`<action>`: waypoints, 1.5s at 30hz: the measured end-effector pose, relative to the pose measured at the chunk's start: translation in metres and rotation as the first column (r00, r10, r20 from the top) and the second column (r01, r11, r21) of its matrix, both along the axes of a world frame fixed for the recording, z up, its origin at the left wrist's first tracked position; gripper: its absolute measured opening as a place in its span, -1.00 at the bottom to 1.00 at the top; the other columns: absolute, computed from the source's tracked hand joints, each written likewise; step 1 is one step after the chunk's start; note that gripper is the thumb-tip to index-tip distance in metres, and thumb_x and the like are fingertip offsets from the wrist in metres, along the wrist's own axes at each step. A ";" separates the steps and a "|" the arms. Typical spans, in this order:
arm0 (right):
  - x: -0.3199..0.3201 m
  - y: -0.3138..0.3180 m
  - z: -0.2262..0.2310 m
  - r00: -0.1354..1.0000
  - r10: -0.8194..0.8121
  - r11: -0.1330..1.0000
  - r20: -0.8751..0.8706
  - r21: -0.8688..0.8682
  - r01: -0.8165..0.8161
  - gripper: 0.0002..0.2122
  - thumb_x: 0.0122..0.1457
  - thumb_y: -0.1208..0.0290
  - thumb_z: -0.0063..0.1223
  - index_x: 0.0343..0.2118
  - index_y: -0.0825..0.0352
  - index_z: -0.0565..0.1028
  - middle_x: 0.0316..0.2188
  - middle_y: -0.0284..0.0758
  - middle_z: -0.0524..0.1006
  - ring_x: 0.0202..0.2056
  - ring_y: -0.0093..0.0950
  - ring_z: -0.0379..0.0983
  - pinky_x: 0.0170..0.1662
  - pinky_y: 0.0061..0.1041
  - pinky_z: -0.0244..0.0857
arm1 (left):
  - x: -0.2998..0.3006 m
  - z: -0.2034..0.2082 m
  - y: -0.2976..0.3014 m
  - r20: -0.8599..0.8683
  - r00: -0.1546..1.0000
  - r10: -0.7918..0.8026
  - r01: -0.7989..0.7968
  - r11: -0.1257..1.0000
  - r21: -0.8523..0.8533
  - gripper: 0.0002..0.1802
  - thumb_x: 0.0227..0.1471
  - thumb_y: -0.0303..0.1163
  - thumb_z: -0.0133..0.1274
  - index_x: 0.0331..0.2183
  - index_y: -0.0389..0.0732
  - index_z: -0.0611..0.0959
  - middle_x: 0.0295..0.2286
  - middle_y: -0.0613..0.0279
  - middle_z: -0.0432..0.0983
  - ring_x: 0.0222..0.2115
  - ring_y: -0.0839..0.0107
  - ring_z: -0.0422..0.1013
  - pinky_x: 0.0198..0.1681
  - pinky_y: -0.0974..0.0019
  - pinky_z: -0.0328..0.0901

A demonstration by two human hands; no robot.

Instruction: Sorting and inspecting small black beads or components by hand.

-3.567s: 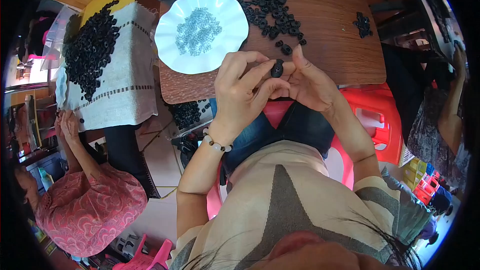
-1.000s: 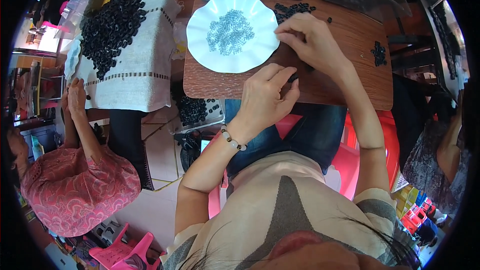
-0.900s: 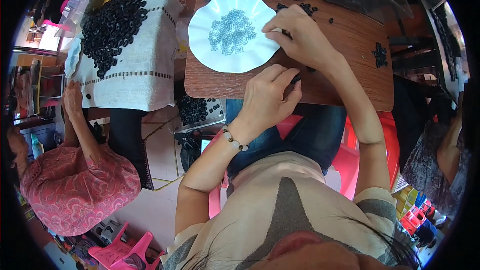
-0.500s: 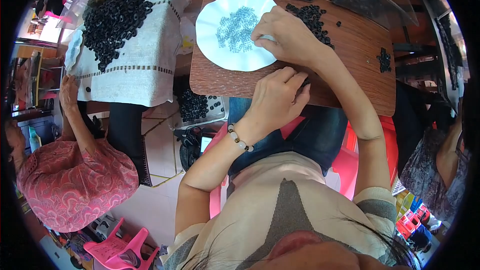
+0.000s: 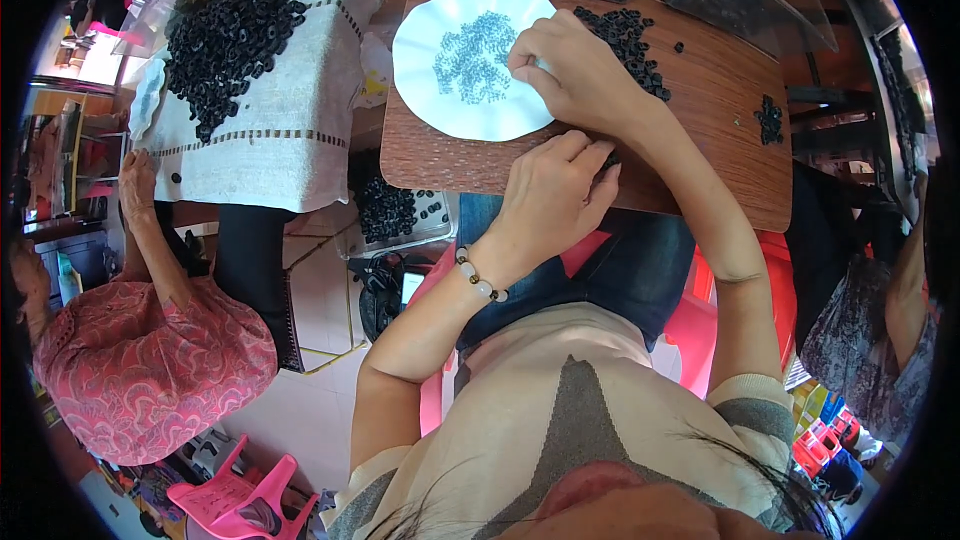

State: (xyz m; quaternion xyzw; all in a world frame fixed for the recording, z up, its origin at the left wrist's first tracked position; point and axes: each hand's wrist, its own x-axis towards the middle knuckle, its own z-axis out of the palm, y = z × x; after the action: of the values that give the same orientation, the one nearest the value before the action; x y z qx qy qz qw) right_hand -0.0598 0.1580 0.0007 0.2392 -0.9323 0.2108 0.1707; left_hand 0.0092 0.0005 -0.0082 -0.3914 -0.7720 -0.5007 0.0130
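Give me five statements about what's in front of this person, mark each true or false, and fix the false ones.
1. The right hand is over the white plate. True.
2. The left hand pinches a small black piece. True.
3. The plate is heaped with black pieces. False: small clear bits lie in it.
4. The bead bracelet is on the right arm. False: it is on the left arm.
5. A spread of black pieces lies on the wooden table, to the right of the plate. True.
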 end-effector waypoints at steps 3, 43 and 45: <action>0.004 0.006 0.016 0.972 0.058 0.956 0.228 -0.293 0.012 -0.88 0.22 0.41 0.17 -0.25 0.32 0.58 -0.35 -0.37 0.58 -0.26 -0.42 0.43 -0.17 -0.44 0.32 | -0.003 0.001 0.000 -0.086 0.995 0.052 -0.049 0.998 0.042 -0.74 0.07 -0.44 0.23 -0.16 -0.29 0.70 -0.36 0.06 0.58 -0.48 0.14 0.54 -0.41 0.19 0.42; 0.095 0.043 0.034 0.767 0.206 0.627 0.607 -0.684 0.373 -0.83 0.27 0.36 0.25 -0.23 0.36 0.57 -0.32 -0.53 0.53 -0.25 -0.75 0.39 -0.16 -0.69 0.27 | -0.013 0.003 0.002 -0.016 0.993 0.114 -0.108 0.971 0.215 -0.70 0.06 -0.62 0.22 -0.10 -0.31 0.71 -0.29 0.03 0.62 -0.36 0.16 0.57 -0.28 0.26 0.44; 0.093 0.053 0.028 0.785 0.189 0.610 0.590 -0.697 0.377 -0.83 0.28 0.36 0.24 -0.21 0.36 0.59 -0.32 -0.49 0.56 -0.24 -0.70 0.44 -0.14 -0.64 0.32 | -0.009 0.005 0.002 0.022 0.994 0.107 -0.110 0.975 0.194 -0.69 0.07 -0.60 0.23 -0.10 -0.32 0.71 -0.29 0.03 0.61 -0.37 0.16 0.56 -0.29 0.26 0.43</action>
State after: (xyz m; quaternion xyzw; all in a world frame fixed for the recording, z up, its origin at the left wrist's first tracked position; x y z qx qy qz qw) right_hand 0.0334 0.2108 0.0291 0.0048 -0.7566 0.6525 -0.0419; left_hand 0.0003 0.0024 -0.0032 -0.3426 -0.7395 -0.5747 0.0741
